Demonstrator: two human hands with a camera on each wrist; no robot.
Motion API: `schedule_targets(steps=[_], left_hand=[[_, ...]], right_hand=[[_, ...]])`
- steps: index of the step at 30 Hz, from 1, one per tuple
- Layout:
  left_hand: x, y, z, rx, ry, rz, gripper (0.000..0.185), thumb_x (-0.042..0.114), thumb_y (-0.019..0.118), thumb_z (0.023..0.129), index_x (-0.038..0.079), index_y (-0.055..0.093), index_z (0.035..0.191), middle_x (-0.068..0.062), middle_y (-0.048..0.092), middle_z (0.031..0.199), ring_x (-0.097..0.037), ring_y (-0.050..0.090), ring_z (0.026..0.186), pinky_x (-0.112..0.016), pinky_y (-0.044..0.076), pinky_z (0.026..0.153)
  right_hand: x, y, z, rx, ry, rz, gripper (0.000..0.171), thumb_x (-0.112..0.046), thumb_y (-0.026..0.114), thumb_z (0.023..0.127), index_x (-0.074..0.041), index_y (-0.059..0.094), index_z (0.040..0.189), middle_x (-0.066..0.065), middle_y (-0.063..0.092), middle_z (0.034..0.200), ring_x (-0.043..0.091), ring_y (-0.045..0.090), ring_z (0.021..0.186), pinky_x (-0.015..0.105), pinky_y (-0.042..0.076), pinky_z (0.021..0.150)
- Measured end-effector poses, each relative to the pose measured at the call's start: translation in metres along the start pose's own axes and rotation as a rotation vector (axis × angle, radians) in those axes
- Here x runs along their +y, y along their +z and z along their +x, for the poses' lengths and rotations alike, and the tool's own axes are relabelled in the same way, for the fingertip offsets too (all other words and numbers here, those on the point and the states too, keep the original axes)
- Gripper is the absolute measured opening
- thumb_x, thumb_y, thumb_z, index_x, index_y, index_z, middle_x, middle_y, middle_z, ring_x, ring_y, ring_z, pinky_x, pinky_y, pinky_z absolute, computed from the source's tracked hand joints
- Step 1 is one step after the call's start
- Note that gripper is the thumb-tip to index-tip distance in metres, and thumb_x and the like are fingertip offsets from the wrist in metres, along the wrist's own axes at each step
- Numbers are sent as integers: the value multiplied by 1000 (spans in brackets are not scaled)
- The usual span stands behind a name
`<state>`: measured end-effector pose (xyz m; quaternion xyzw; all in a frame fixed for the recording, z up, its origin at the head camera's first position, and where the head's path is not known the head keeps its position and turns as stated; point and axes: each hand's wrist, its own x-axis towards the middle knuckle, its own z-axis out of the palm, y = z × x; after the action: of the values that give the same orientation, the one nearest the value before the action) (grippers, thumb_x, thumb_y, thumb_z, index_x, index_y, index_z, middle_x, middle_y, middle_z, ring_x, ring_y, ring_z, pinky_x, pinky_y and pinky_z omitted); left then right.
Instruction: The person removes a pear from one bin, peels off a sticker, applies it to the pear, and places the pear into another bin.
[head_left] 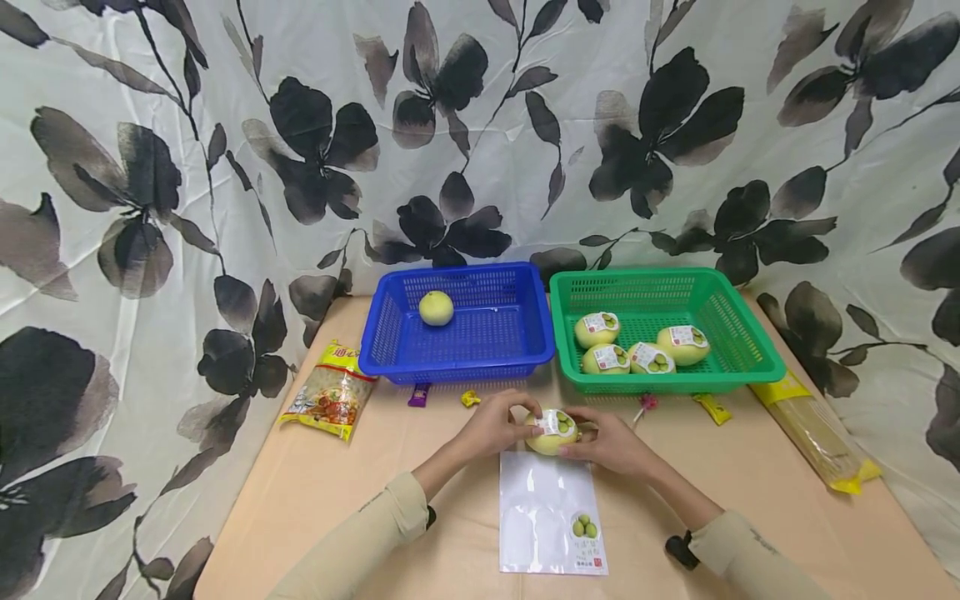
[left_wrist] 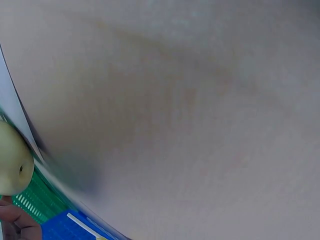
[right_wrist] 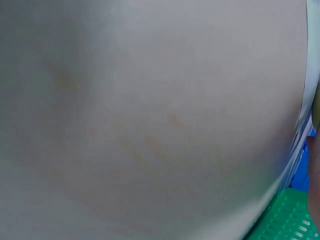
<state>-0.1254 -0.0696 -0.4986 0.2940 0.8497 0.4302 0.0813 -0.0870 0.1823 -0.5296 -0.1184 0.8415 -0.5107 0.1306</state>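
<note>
Both hands, left [head_left: 493, 425] & right [head_left: 611, 442], grasp round smooth labelled fruit [head_left: 552, 431] at table [head_left: 787, 517] centre, above glossy sticker sheet [head_left: 550, 510]; bare tabletop either side.

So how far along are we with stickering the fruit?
Four labelled fruits already lie in the green basket. In hand: both hands, left hand and right hand, hold a fifth fruit with a sticker on it, above the sticker sheet, which shows one sticker left. One bare fruit waits in the blue basket.
</note>
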Motion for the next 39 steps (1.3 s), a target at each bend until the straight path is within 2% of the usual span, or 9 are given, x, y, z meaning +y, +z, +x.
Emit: schedule_targets(steps=[3, 10, 14, 19, 22, 24, 28, 31, 39], left_hand=[[-2, 1, 1, -5, 13, 1, 17, 16, 84, 89, 13, 74, 103, -5, 73, 116, -1, 54, 63, -19, 50, 60], [1, 3, 4, 4, 11, 12, 15, 16, 74, 96, 13, 76, 111, -6, 74, 118, -9, 59, 68, -20, 50, 63], [6, 6, 14, 29, 22, 8, 23, 17, 70, 100, 10, 72, 122, -6, 73, 120, -13, 63, 77, -20, 52, 69], [17, 8, 33, 41, 27, -14, 32, 18, 67, 103, 16, 65, 135, -5, 74, 117, -12, 66, 87, -22, 54, 75], [24, 11, 44, 20, 23, -21, 36, 23, 66, 104, 20, 63, 139, -4, 75, 115, -9, 66, 88, -21, 54, 74], [27, 12, 50, 4, 20, -30, 38, 25, 66, 104, 20, 62, 141, -5, 75, 115, -8, 67, 89, -21, 55, 73], [29, 17, 57, -7, 10, -31, 37, 24, 66, 104, 16, 64, 140, -7, 76, 114, -8, 66, 87, -20, 53, 71], [28, 20, 61, 11, 9, -17, 35, 24, 67, 103, 14, 67, 137, -6, 76, 112, -7, 64, 84, -20, 51, 69], [29, 27, 72, 113, 21, 28, 28, 16, 74, 97, 11, 73, 125, -8, 77, 112, -13, 68, 88, -18, 52, 71]], right_hand=[[1, 2, 2, 11, -15, -34, 78, -30, 87, 86, 4, 52, 147, 29, 63, 137, 22, 71, 100, 24, 60, 79], [3, 1, 1, 13, -70, -45, 70, -25, 85, 88, 5, 55, 144, 24, 67, 131, 31, 71, 112, 28, 60, 89], [6, 1, -2, 23, -78, -35, 68, -24, 85, 88, 2, 57, 144, 20, 70, 127, 21, 71, 105, 23, 60, 82], [9, -1, -10, 16, -34, 17, 71, -24, 83, 90, 2, 52, 148, 18, 72, 117, 14, 68, 79, 28, 58, 59], [9, -4, -15, 13, -9, 40, 72, -26, 82, 91, 1, 50, 150, 16, 73, 114, 13, 65, 74, 26, 54, 56], [8, -8, -19, -9, -8, 61, 72, -27, 81, 92, -1, 49, 151, 15, 72, 117, 12, 67, 79, 24, 55, 61], [-4, -23, -27, -70, -29, 56, 74, -27, 81, 93, 1, 46, 152, 18, 67, 126, 11, 68, 88, 24, 56, 71], [-19, -40, -33, -90, -61, -6, 77, -27, 82, 91, 2, 46, 153, 18, 63, 132, 11, 64, 86, 24, 55, 74], [-59, -88, -40, -72, -102, -152, 77, -29, 84, 89, -5, 48, 153, 17, 63, 131, 17, 66, 88, 27, 58, 74]])
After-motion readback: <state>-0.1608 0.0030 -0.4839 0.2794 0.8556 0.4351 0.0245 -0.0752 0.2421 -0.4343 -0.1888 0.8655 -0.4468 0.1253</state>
